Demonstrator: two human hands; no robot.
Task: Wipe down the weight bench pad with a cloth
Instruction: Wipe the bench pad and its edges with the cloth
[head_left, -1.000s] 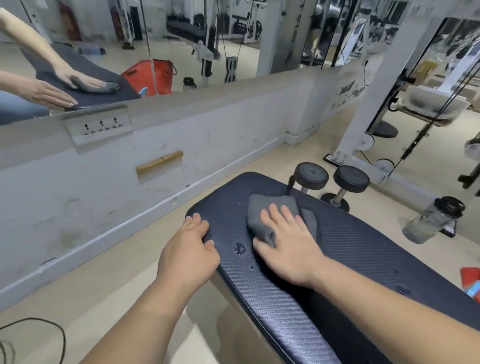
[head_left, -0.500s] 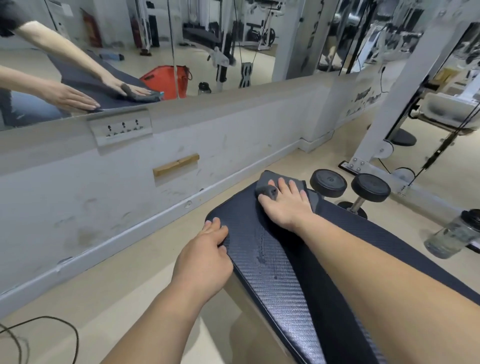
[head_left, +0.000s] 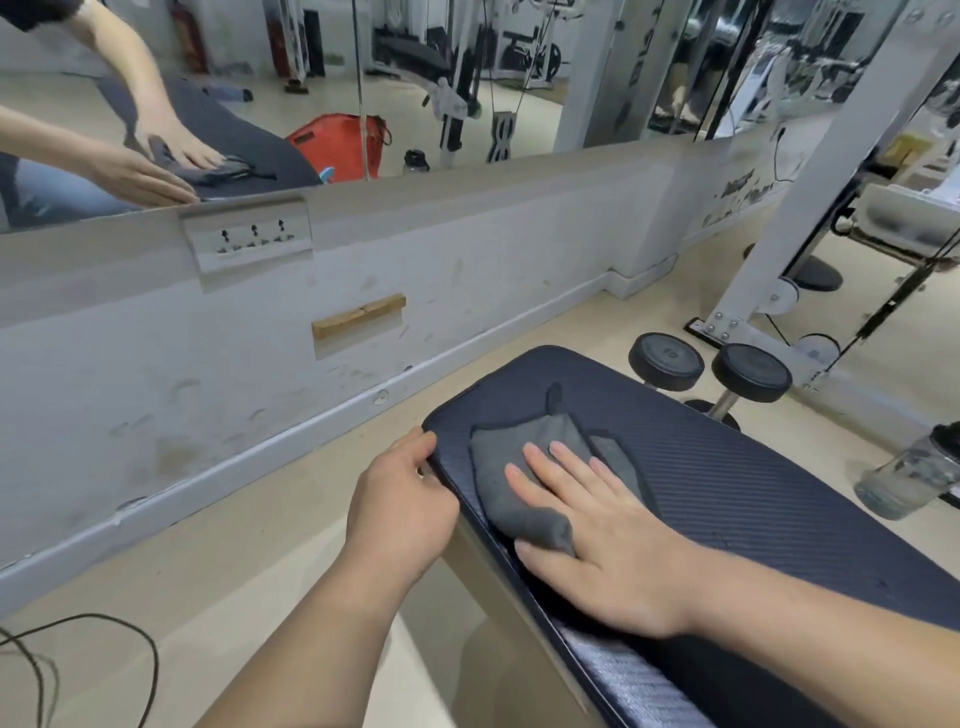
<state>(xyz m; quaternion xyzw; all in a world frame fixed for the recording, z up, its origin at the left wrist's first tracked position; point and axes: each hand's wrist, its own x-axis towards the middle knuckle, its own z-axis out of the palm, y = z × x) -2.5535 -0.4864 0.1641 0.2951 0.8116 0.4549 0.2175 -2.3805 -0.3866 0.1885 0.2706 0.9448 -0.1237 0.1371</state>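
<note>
Cloth (head_left: 524, 483) pulled back from pad's far end toward near left edge, pressed flat under open right hand (head_left: 597, 525); left hand (head_left: 400, 499) curled gripping weight bench pad (head_left: 727, 467) rim. Far end probably wiped.

The cloth (head_left: 524, 483) lies on the desk (head_left: 753, 478) near its far left corner, under the right hand (head_left: 597, 525). The left hand (head_left: 400, 509) holds the desk's left edge. Two dumbbells (head_left: 709, 371) stand on the floor behind it, a bottle (head_left: 906, 475) to its right.
</note>
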